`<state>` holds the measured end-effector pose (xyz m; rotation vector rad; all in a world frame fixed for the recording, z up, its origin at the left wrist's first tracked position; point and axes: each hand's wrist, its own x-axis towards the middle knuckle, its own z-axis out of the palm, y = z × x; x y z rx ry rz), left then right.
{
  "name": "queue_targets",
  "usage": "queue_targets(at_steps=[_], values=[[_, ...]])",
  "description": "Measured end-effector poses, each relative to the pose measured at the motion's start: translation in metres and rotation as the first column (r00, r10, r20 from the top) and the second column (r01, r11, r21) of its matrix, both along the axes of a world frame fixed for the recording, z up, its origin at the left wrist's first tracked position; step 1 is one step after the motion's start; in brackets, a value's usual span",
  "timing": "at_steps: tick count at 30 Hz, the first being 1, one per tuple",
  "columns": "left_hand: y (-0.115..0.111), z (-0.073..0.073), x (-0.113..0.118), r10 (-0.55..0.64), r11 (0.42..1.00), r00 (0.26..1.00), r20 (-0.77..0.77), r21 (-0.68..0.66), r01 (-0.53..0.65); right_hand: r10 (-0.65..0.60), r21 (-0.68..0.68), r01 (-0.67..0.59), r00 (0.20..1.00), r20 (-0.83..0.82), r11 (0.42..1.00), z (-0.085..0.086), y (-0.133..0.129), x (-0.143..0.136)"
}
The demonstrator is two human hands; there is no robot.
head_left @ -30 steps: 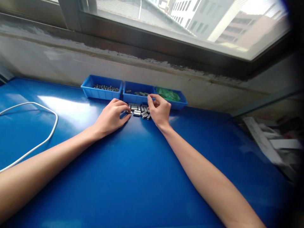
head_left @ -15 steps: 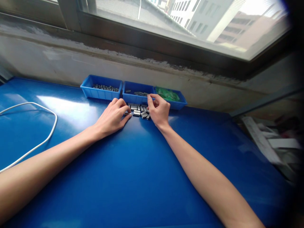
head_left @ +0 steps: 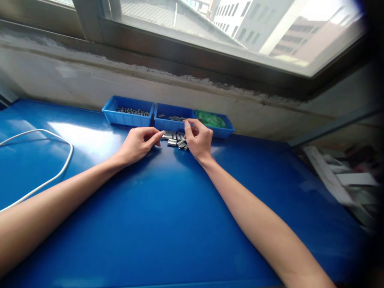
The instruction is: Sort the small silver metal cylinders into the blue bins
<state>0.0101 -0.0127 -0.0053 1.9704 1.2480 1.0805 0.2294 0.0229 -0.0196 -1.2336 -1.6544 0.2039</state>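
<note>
Several shiny metal pieces, short and block-like, lie in a cluster [head_left: 172,142] on the blue table between my hands. At the left edge of this cluster is my left hand [head_left: 139,143], its thumb and forefinger pinched together; anything between the tips is too small to make out. My right hand [head_left: 200,139] is also closed in a pinch, at the front rim of the middle blue bin [head_left: 169,124]. What its fingertips hold, if anything, cannot be told. Small grey metal pieces [head_left: 176,118] lie inside that bin, beside the right fingertips.
A left blue bin [head_left: 127,119] holds many small metal parts. The right blue bin [head_left: 225,132] contains green plastic material [head_left: 210,118]. A white cable [head_left: 67,160] curves over the table's left side. Behind the bins stand a wall and window frame [head_left: 180,54].
My left hand has turned and drawn slightly left, its fingers going from over a metal piece on the table to a raised pinch. My right hand has barely moved.
</note>
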Motion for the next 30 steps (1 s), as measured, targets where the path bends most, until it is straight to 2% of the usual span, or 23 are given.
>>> queue_targets(at_steps=[11,17,23,30], values=[[0.006,-0.008,-0.004,0.043,0.999,0.968,0.247,-0.025,-0.038,0.203,0.039,-0.216,0.956,0.212,0.976,0.003,-0.012,-0.005],[0.004,-0.005,-0.003,0.060,0.996,0.964,0.259,-0.083,-0.040,0.269,0.032,-0.289,0.921,0.280,0.957,0.002,-0.015,-0.004],[0.001,-0.002,-0.001,0.029,0.990,0.956,0.291,-0.140,0.013,0.360,0.057,-0.401,0.868,0.342,0.914,0.000,-0.017,-0.003],[0.000,-0.002,-0.001,0.022,0.982,0.950,0.311,-0.187,0.038,0.373,0.038,-0.421,0.839,0.397,0.906,-0.002,-0.015,-0.003]])
